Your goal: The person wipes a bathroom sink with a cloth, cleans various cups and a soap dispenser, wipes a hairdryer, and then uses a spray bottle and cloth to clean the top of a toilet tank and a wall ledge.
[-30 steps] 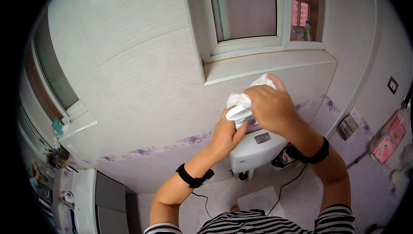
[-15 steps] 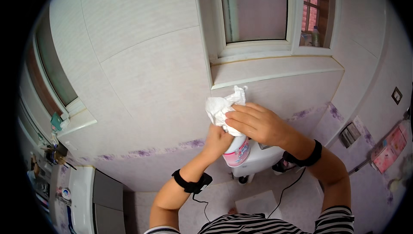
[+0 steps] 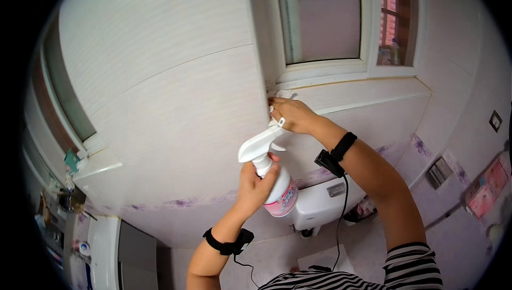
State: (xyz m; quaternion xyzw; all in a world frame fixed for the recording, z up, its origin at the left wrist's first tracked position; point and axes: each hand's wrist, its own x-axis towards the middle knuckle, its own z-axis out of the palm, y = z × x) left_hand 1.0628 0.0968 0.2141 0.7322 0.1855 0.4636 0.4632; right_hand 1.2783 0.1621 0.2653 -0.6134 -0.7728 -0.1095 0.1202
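My left hand (image 3: 255,183) is wrapped round the neck of a white spray bottle (image 3: 277,188) with a pink label. The bottle is roughly upright, its trigger head tilted and its nozzle close to my right wrist. My right hand (image 3: 292,114) presses a crumpled white tissue (image 3: 284,94) into the left corner of the window sill (image 3: 362,93). Most of the tissue is hidden under my fingers and against the corner.
A toilet tank (image 3: 314,207) stands below, behind the bottle. The window (image 3: 322,18) rises above the sill. To the left are a tiled wall (image 3: 186,114) and a washbasin (image 3: 102,247). A pink tissue pack (image 3: 485,186) hangs on the right wall.
My right hand has left the bottle's top with the white tissue and moved up to the sill corner. The bottle's spray head is now uncovered, still in my left hand.
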